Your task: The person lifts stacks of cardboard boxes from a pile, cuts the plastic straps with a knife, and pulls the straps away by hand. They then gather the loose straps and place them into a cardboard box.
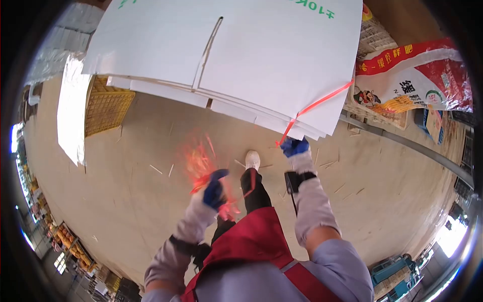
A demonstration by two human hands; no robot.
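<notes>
My left hand (pixel 214 190), in a blue glove, is closed around a bundle of red plastic strings (pixel 197 160), which is smeared by motion. My right hand (pixel 295 146), also gloved in blue, is at the near right edge of a stack of flat white cardboard sheets (pixel 271 65). A red strap (pixel 322 99) runs across that corner of the stack, and its lower end comes down beside my right fingers. Those fingers are partly hidden under the cardboard edge, so I cannot see whether they grip the strap or the sheets.
To the right lies a red and white printed sack (pixel 410 80), with a grey metal pipe (pixel 402 143) below it. At left, a yellow crate (pixel 108 108) stands beside a white panel (pixel 72 110). Thin sticks (pixel 329 164) are scattered over the concrete floor (pixel 136 191).
</notes>
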